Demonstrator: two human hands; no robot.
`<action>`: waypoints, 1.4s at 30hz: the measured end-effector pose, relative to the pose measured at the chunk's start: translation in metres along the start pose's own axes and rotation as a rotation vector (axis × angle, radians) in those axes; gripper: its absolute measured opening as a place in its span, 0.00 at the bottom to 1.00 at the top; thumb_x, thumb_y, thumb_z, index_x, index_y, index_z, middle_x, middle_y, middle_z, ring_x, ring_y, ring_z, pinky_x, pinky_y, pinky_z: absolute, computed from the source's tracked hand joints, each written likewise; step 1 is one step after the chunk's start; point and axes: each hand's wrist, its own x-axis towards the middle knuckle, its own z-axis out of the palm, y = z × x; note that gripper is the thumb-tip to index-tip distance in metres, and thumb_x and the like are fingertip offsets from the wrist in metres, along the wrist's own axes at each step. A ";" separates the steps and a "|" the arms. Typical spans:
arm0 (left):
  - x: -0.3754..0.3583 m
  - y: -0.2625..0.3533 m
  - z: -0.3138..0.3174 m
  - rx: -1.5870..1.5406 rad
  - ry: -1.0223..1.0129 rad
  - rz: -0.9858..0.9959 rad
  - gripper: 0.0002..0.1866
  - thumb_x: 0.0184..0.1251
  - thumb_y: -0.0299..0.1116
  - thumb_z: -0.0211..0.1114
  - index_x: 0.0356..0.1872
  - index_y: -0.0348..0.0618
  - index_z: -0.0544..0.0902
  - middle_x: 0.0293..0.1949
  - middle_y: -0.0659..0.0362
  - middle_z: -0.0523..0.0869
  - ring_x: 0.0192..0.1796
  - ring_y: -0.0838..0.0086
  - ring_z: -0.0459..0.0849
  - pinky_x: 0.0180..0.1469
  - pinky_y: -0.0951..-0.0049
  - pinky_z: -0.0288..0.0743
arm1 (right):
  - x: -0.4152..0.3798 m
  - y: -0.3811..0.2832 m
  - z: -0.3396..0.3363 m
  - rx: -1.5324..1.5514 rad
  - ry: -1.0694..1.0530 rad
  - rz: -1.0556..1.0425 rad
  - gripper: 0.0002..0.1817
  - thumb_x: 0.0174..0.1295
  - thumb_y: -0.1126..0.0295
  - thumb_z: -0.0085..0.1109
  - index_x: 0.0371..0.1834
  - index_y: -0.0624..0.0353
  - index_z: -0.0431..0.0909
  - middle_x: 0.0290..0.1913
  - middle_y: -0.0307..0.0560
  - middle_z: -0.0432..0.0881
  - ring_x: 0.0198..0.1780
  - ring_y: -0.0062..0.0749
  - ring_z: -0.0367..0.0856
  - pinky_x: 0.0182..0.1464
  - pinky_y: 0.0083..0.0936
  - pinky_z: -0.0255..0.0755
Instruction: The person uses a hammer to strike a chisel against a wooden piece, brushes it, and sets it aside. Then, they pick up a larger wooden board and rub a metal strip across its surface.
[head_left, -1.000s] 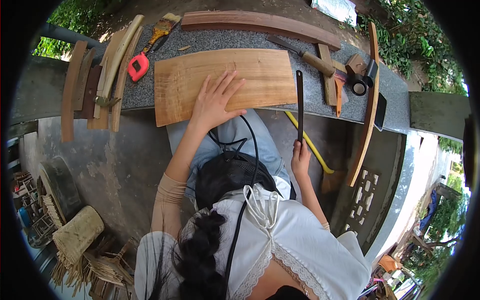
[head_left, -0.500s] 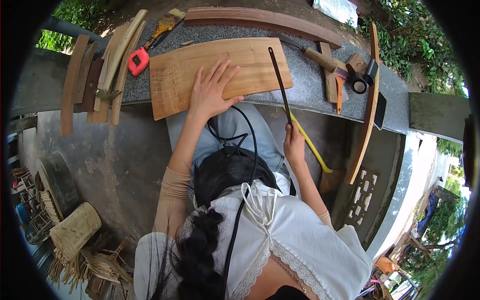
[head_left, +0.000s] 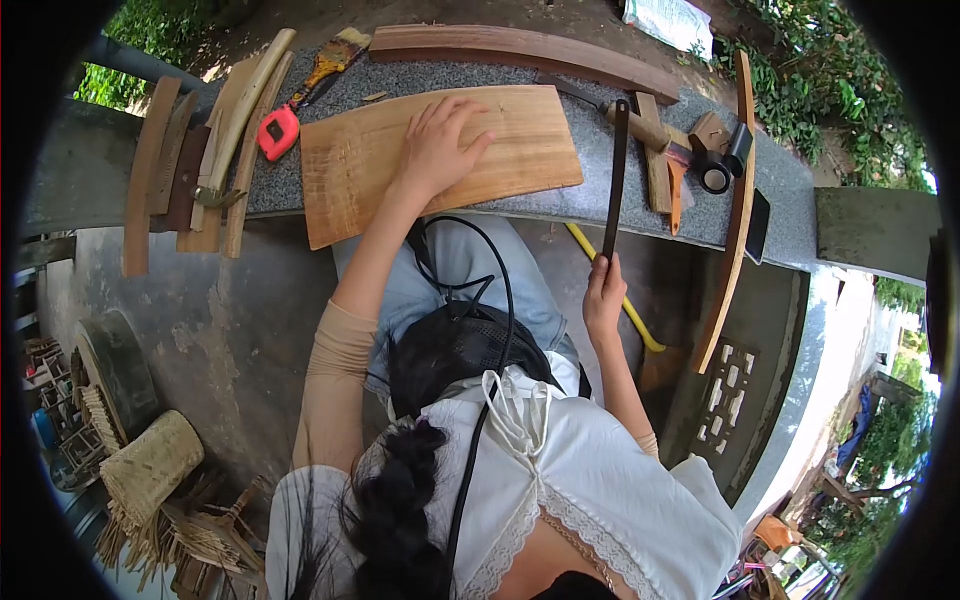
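Wooden board [head_left: 530,135]: on granite slab [head_left: 593,150], front L corner past its edge. Your L hand [head_left: 440,150], open w/ fingers spread, lies on board; your R hand [head_left: 605,290] grips dark flat bar [head_left: 615,180]. Tape measure [head_left: 278,132]: L of board.

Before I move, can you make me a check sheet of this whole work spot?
Surface: speckled stone bench.
Main things: curved board, one corner poking past the bench's near edge; black strip beside it.
Clutter: red tape measure, bristly brush and wood strips on the left; orange-handled brush and black roll on the right.
Hands: left hand spread on the board; right hand gripping the strip's near end.
Cables: black cable looping over the lap; ends unclear.
Surroundings: yellow handle below the bench, leafy plants beyond.
Spills: nothing seen.
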 end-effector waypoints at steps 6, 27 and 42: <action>0.089 0.074 0.089 0.030 0.033 0.434 0.26 0.62 0.49 0.65 0.56 0.46 0.78 0.53 0.56 0.80 0.59 0.63 0.77 0.61 0.60 0.67 | -0.007 0.028 -0.008 0.181 0.066 0.084 0.17 0.77 0.59 0.42 0.35 0.60 0.70 0.20 0.30 0.62 0.20 0.11 0.57 0.21 0.17 0.51; 0.112 0.134 0.132 -0.096 -0.157 0.972 0.22 0.49 0.29 0.68 0.49 0.58 0.82 0.48 0.63 0.81 0.47 0.68 0.83 0.53 0.70 0.79 | -0.016 0.072 -0.019 0.469 0.229 0.259 0.18 0.77 0.55 0.40 0.33 0.56 0.64 0.19 0.30 0.59 0.19 0.13 0.55 0.20 0.16 0.48; -0.002 0.040 -0.006 0.156 -0.244 0.215 0.36 0.60 0.59 0.62 0.69 0.60 0.69 0.69 0.55 0.67 0.70 0.59 0.67 0.74 0.49 0.53 | -0.028 0.046 -0.018 0.070 -0.187 0.145 0.15 0.76 0.61 0.43 0.38 0.62 0.72 0.19 0.55 0.71 0.20 0.45 0.72 0.25 0.34 0.65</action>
